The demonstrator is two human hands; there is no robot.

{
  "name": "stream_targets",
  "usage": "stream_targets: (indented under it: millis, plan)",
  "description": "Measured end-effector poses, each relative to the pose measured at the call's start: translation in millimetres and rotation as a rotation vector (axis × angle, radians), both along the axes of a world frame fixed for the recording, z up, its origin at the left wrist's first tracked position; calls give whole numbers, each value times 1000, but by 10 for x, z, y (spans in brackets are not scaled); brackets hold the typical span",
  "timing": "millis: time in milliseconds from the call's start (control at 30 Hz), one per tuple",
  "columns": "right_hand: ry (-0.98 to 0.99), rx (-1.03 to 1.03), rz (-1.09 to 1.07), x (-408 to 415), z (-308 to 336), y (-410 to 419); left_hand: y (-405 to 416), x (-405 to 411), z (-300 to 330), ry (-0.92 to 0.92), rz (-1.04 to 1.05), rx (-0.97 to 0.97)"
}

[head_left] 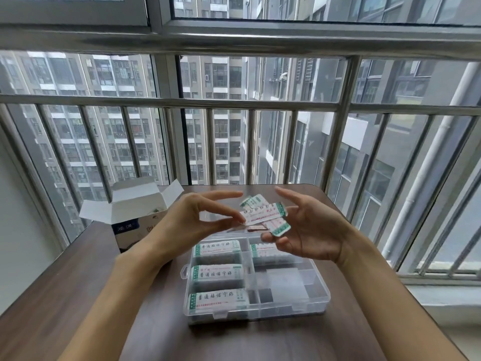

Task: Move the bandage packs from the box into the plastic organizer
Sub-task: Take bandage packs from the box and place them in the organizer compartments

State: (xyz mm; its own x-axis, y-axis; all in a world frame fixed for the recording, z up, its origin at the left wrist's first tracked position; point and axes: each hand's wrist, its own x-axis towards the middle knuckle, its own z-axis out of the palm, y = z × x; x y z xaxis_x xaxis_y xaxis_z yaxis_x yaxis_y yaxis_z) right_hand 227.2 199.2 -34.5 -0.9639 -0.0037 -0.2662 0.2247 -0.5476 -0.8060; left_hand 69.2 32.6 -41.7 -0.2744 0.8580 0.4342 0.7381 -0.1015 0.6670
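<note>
Nearest, the clear plastic organizer [256, 306] sits on the dark wood-grain counter [65, 295], its rigid walls dividing it into compartments. Three on the left and the far-right one hold stacks of white paper bandage packs [217, 274] with green ends; the near-right compartments look unfilled. Above it, both hands work a loose, fanned bunch of bandage strips [264, 216]. The left hand [200, 222] pinches one end between thumb and fingertip, and the right hand [309, 230] cradles the other end on curled fingers, thumb lifted. The step in hand seems to be squaring the bunch (thin, slippery wrappers); next it needs lowering flat into a free compartment. Farther left stands the cardboard box [130, 217], flaps open, its contents barely visible.
</note>
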Motion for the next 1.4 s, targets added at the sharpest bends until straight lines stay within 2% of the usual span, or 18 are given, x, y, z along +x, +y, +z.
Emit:
stream_targets:
  millis: [133, 267, 300, 367, 433, 467, 533, 700, 800, 1033, 1133, 1200, 1300, 1400]
  plan:
    - [3, 97, 25, -22, 0, -32, -5, -22, -18, 71, 12, -44]
    - [31, 229, -179, -109, -15, -98, 21, -31, -7, 66, 73, 19]
    - [51, 262, -235, -131, -17, -116, 33, -19, 17, 3, 112, 35]
    - [67, 411, -333, -170, -21, -157, 65, 37, 87, -240, 201, 17]
    - [78, 564, -389, -194, -32, -223, 105, 132, 134, -486, 238, -136]
    - [88, 613, -404, -209, -41, -266, 116, 182, 130, -549, 220, -216]
    - [109, 678, -437, -255, -63, -356, 166, 235, 75, -596, 172, -278]
    - [84, 631, -490, -345, -31, -437, 238, 273, -41, -693, 262, -71]
    - [49, 677, -443, -313, -25, -395, 278, 280, -65, -598, 291, -14]
    - [-11, 770, -177, -208, 6, -293, 264, 245, -97, -495, 194, -95]
    - [-22, 738, -158, -163, 41, -290, 231, 196, -111, -526, 141, -155]
    - [-66, 814, -141, -161, 34, -290, 217, 195, -108, -535, 89, -171]
    - [-99, 925, -97, -201, -8, -314, 230, 225, -122, -468, 51, -184]
    - [-87, 872, -161, -203, -11, -307, 245, 256, -127, -416, 57, -147]
